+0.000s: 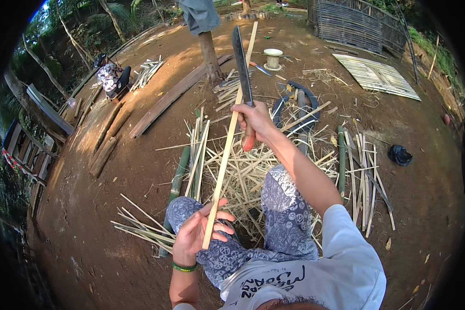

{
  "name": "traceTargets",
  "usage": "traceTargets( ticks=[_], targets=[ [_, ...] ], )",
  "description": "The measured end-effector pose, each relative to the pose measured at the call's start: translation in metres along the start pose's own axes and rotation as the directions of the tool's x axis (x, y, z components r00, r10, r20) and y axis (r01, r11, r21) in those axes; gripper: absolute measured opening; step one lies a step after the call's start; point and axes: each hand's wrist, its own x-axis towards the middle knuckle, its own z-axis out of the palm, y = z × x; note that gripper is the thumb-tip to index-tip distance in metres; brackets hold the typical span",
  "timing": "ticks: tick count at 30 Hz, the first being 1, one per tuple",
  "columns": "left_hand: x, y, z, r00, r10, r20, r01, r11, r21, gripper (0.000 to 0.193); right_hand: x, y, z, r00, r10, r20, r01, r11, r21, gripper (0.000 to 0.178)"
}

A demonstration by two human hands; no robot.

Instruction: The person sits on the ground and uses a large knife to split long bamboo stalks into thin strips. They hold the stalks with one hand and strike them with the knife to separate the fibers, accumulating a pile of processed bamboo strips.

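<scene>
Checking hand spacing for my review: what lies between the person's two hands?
In the head view, a pale flat strip runs from left hand to right hand, above scattered strips.

This is an outdoor work yard, with bare earth (88,232), heaped strips (248,178), logs (104,156) and trees (210,57).

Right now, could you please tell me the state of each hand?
Left hand: partly open, the pale strip lying across it; how firmly it grips cannot be told.
Right hand: closed, holding the machete.
</scene>
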Motion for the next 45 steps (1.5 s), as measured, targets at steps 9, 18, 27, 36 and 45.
traceTargets(
  ticks=[9,18,27,36,45],
  targets=[
    [0.028,-0.036,0.026,0.965,-0.092,-0.247,0.084,0.996,-0.041,0.045,-0.035,-0.032,-0.043,0.981,-0.172,-0.092,0.085,0.804,-0.588,0.043],
    [0.070,-0.083,0.044,0.971,0.005,-0.239,-0.050,0.982,-0.181,0.046,-0.186,0.001,-0.074,0.933,-0.209,0.294,0.345,0.281,-0.895,0.053],
    [0.086,-0.125,0.032,0.941,-0.125,-0.315,0.104,0.991,-0.084,0.049,-0.242,0.038,-0.077,0.980,0.076,0.181,0.167,0.162,-0.973,0.079],
    [0.092,-0.128,0.026,0.956,-0.101,-0.274,0.096,0.995,-0.033,0.054,-0.233,0.042,-0.080,0.980,0.027,0.199,0.185,0.260,-0.948,0.092],
    [0.085,-0.121,0.029,0.985,-0.101,-0.139,0.027,0.889,-0.457,0.082,-0.223,0.056,-0.087,0.957,-0.109,0.270,0.286,0.169,-0.943,0.094]
  ],
)
